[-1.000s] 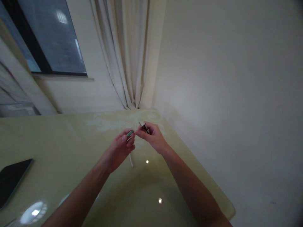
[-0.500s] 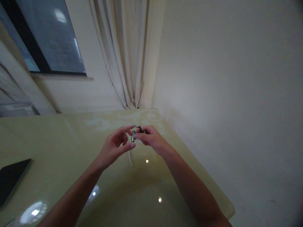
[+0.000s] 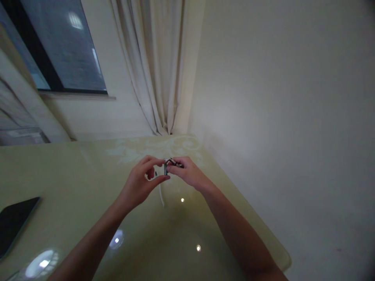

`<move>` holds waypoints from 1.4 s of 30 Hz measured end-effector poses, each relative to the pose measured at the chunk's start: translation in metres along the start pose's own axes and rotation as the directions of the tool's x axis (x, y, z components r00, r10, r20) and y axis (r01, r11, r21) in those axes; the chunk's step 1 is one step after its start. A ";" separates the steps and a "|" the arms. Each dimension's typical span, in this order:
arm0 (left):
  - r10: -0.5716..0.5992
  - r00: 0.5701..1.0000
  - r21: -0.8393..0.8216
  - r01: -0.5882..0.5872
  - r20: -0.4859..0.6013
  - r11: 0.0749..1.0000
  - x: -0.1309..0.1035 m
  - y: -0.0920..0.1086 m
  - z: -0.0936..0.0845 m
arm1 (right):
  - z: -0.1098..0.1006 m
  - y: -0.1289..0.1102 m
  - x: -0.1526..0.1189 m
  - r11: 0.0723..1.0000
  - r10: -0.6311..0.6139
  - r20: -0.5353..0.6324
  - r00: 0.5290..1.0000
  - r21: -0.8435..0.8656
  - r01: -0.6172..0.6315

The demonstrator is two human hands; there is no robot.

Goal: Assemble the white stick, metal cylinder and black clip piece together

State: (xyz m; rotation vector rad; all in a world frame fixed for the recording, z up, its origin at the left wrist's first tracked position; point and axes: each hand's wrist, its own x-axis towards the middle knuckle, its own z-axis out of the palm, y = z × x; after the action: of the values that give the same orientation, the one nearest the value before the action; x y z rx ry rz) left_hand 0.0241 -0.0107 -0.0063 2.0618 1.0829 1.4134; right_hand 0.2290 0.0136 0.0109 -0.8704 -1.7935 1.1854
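Note:
In front of me, over the table, my right hand (image 3: 184, 167) is closed around the dark handle of a small razor (image 3: 171, 160), its silver neck pointing left. At the neck's end is the narrow razor head (image 3: 165, 169), dark green and seen nearly edge-on. My left hand (image 3: 148, 174) pinches this head at its two ends, index fingertip on top and thumb tip below. Fingers of both hands cover part of the razor. Behind and below the left hand, a slim white stick-like item (image 3: 161, 195) with a dark tip lies on the table.
The glossy pale green table (image 3: 73, 183) reaches the curtain (image 3: 164, 70) at the back. Its right edge runs along the wall (image 3: 278, 117). A flat black object (image 3: 17, 220) lies at the left. A window (image 3: 76, 47) stands at the upper left.
My left thumb and index finger have closed onto the razor head's ends; before, they were spread around it. The razor has turned, so its head now shows edge-on.

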 end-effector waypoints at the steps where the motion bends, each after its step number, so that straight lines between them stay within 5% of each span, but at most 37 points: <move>1: -0.036 0.999 -0.052 0.035 -0.021 0.998 0.000 -0.002 0.002 | 0.002 0.001 0.001 0.998 0.022 -0.016 1.000 0.059 -0.021; 8: -0.217 0.976 -0.328 0.210 0.016 0.921 -0.002 -0.005 0.012 | 0.012 0.003 0.003 0.908 0.164 0.005 0.986 0.391 -0.153; 17: -0.067 0.996 -0.120 0.060 -0.055 0.991 0.000 -0.002 0.008 | 0.011 0.009 0.005 0.907 0.168 0.000 0.986 0.391 -0.155; 20: -0.143 0.985 -0.155 0.127 -0.094 0.980 0.000 -0.001 0.006 | 0.013 0.010 0.006 0.919 0.160 -0.065 0.985 0.373 -0.125; 26: -0.436 0.898 -0.498 0.402 0.053 0.769 0.001 -0.008 0.002 | 0.010 0.008 0.004 0.957 0.075 -0.033 0.997 0.284 -0.062; 34: -0.402 0.889 -0.739 0.420 0.218 0.527 -0.001 0.000 0.000 | 0.009 -0.012 -0.007 0.973 -0.108 0.101 0.989 0.214 0.084; 42: -0.380 0.903 -0.797 0.375 0.199 0.474 0.000 0.012 -0.003 | 0.008 -0.019 -0.012 0.979 -0.174 0.138 0.975 0.134 0.156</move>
State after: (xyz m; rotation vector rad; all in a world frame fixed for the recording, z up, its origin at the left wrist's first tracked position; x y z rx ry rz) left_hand 0.0259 -0.0183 0.0039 1.0361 0.5991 1.3099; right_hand 0.2246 -0.0059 0.0242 -0.5625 -1.8512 1.2640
